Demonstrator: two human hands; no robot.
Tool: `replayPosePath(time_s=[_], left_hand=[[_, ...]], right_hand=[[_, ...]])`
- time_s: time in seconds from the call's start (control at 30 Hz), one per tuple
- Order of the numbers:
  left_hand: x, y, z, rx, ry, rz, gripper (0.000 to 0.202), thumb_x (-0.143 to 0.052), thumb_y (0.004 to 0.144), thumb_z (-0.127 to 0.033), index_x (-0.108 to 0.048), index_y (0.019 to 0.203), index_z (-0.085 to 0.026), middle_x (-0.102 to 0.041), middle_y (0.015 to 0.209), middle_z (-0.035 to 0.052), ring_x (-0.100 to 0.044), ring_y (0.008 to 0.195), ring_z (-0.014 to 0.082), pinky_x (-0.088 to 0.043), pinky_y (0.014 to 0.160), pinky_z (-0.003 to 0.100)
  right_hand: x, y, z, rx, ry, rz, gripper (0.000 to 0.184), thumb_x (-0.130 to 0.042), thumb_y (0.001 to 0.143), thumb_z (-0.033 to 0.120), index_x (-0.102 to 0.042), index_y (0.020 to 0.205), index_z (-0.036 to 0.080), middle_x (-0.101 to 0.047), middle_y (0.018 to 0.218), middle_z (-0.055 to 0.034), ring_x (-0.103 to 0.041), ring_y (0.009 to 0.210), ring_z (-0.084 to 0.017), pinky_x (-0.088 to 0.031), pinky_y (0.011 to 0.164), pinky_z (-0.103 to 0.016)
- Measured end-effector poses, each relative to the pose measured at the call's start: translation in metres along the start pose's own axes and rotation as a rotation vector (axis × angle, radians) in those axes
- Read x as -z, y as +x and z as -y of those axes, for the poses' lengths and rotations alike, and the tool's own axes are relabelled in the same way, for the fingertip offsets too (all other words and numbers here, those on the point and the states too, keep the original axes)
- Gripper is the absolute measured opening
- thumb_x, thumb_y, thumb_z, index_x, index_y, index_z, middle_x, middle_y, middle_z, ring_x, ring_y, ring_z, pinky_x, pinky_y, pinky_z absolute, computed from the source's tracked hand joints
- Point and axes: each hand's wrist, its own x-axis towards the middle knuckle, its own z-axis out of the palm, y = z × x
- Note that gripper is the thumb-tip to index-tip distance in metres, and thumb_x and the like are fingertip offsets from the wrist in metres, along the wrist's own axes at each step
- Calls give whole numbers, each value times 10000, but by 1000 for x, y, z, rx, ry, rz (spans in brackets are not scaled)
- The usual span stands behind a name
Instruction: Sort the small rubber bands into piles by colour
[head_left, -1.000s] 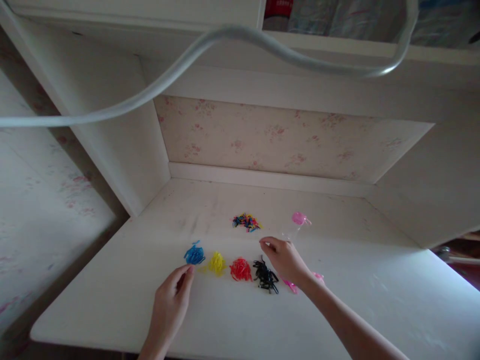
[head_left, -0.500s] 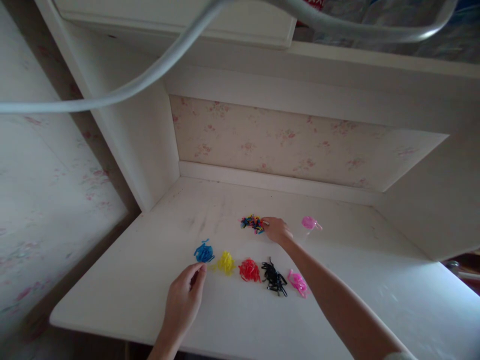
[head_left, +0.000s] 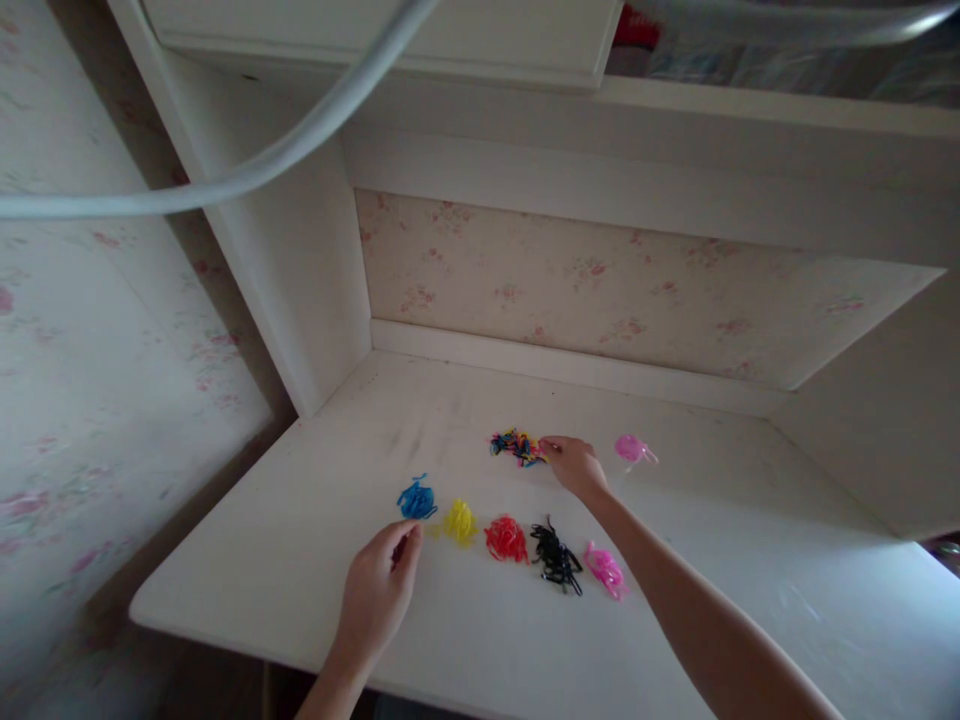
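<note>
Mixed pile (head_left: 516, 446) of little multicoloured bands sits toward the back of the desk (head_left: 300, 540). The right hand (head_left: 576, 466) is at the pile's right edge with its fingertips bunched on it, but I can't tell if they've actually got a band. A pink blob (head_left: 632, 449) lies just right of that hand. Nearer the front there's a row of piles: blue (head_left: 417, 499), yellow (head_left: 459, 521), red (head_left: 505, 538), black (head_left: 556, 556), pink (head_left: 604, 569). The left hand (head_left: 379, 590) is loosely curled just below blue, and I can't tell whether it holds anything.
</note>
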Motion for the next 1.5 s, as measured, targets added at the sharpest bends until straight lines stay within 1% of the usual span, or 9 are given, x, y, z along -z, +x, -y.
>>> replayPosePath(time_s=[0.13,0.23,0.47,0.63,0.77,0.97,1.23,1.37,1.5], left_hand=[[0,0,-1,-5,20,-4,313,-434,891,-413,-657,949,-201,-708,850,38,-652,738,158,-498,646,234],[0,-1,-2,-13,29,-18,305,-438,887,-404,-661,933,-201,-710,847,38,-654,731,157,-498,645,232],[1,-2,-7,-41,57,-23,318,-414,895,-386,-665,927,-193,-711,858,52,-655,734,165,-503,663,249],[2,-2,-9,-31,70,-18,319,-417,893,-391,-666,924,-195,-711,859,52,-658,739,167,-502,663,250],[1,-2,-8,-13,84,-9,308,-428,888,-386,-668,922,-197,-712,857,44,-655,744,164,-497,676,250],[0,-2,-7,-16,81,-11,305,-426,890,-374,-670,929,-195,-716,871,46,-662,759,163,-502,674,242],[1,-1,-7,-17,97,-6,321,-421,891,-392,-671,930,-195,-712,883,56,-660,767,170,-496,665,245],[1,-1,-8,-14,86,4,337,-408,895,-399,-669,952,-194,-708,867,57,-654,751,170,-489,647,242],[-1,-2,-8,-3,83,8,340,-411,887,-395,-675,949,-190,-707,808,50,-644,684,162,-474,590,230]], right_hand=[[2,-15,-6,25,85,-49,356,-418,879,442,-702,1029,287,-719,974,17,-652,886,-141,-450,726,-196],[3,-25,-10,28,98,-69,366,-431,857,475,-717,989,288,-730,888,8,-660,813,-157,-446,685,-213],[-3,-27,-16,31,82,-35,318,-457,854,391,-727,982,283,-727,956,-2,-655,876,-171,-429,700,-216],[-3,-26,-16,11,27,-8,335,-429,869,387,-719,990,271,-728,894,-14,-653,821,-173,-414,674,-225],[-1,-26,-15,26,-28,54,323,-441,862,382,-720,991,284,-725,909,-15,-649,850,-169,-405,689,-216],[-5,-27,-7,47,-119,146,298,-491,828,428,-728,952,298,-725,872,-34,-655,828,-187,-403,673,-231],[-1,-41,4,61,-186,145,380,-364,906,401,-710,916,242,-708,907,-91,-648,805,-215,-396,649,-256],[10,-56,14,132,-129,147,397,-328,926,404,-689,957,242,-709,867,-59,-638,793,-178,-373,646,-224],[17,-85,28,266,-44,225,348,-369,906,385,-693,901,258,-708,800,-11,-621,721,-128,-356,614,-186]])
